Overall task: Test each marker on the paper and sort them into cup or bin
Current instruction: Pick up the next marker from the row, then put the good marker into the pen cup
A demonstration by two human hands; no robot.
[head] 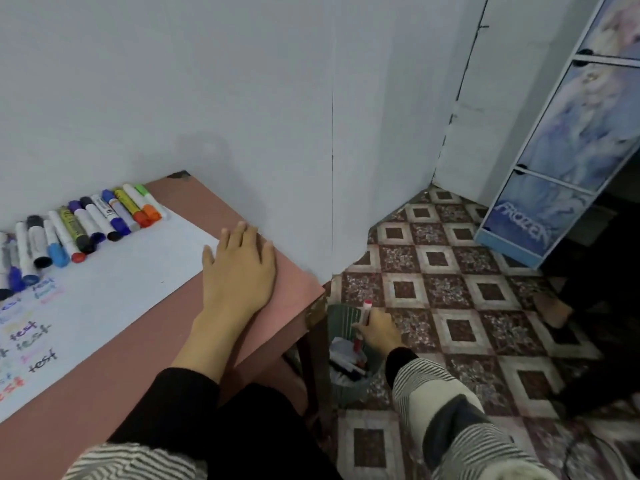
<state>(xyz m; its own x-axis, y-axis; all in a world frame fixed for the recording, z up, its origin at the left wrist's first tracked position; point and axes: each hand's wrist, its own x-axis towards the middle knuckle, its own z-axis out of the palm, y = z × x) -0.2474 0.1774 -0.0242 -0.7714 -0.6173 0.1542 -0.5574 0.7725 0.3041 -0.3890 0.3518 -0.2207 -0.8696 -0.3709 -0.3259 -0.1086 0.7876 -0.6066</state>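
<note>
While the left hand [239, 271] rests flat on the surface [166, 358], the right hand [377, 332] grips a red marker [365, 315] above the green bin [341, 372]; released off-centre, it could miss onto the floor.

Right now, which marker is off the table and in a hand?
The red-capped marker, held by the right hand over the green bin on the floor. All the others lie in a row on the table by the wall; the left hand rests flat.
</note>
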